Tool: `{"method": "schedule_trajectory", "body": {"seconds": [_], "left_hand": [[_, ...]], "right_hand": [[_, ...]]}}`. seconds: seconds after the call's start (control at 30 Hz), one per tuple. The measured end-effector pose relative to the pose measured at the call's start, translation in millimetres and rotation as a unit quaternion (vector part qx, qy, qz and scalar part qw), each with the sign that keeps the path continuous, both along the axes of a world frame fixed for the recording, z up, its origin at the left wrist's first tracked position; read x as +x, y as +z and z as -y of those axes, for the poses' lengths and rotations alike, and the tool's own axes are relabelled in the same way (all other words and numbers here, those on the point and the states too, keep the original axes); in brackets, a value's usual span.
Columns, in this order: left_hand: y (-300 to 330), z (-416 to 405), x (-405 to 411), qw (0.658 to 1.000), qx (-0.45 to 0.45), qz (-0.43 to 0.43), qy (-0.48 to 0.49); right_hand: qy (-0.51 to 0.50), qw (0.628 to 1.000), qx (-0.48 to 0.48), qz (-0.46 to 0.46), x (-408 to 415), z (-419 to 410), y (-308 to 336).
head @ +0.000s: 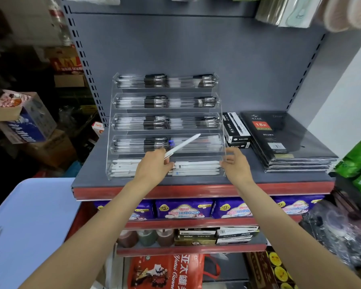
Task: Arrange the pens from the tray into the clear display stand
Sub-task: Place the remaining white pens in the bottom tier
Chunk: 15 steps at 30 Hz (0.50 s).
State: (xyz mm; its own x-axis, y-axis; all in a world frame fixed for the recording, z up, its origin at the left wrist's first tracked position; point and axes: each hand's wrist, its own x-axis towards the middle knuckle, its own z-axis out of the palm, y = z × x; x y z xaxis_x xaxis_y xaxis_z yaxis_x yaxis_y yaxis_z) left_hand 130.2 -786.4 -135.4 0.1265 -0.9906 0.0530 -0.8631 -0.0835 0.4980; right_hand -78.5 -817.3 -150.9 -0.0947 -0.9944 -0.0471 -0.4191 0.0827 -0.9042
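- Head view: the left hand (154, 165) pinches one white pen (181, 146), its grip tight round the lower end, the pen slanting up and to the right across the front of the clear display stand (223, 142).
- The right hand (236, 163) sits just right of that grip, fingers curled onto the stand's lower right front corner, steadying it.
- The stand has five tiers. The three top tiers, well above the grip, each hold two bundles of black-capped pens (156, 102); individual pens are too blurred to count.
- The fourth tier, just behind the raised pen, holds one black-capped bundle on the left and a few pale pens on the right.
- The bottom tier, level with the grip, holds white pens (196, 167) in two groups, one on either side of the left hand, which hides the middle.
- Right of the right hand: two stacked black pen boxes (236, 128), then a stack of black diaries (283, 142), all on the grey shelf (196, 178).
- Down and left of the grip lies the pale blue tray (29, 226), with a blurred pale item at its left edge.
- Below the shelf, purple packets (183, 208) line the next shelf.
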Motion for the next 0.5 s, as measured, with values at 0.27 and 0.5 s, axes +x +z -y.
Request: {"method": "schedule_trajectory", "body": {"seconds": [0.27, 0.5], "left_hand": [[-1.2, -4.4, -1.9, 1.000, -0.015, -0.004, -0.026], [3.3, -9.0, -2.3, 0.991, -0.062, 0.077, -0.094]], "right_hand": [[0.008, 1.000, 0.007, -0.001, -1.0, -0.3, 0.5], [0.024, 1.000, 0.013, -0.012, -2.7, -1.5, 2.6]]}}
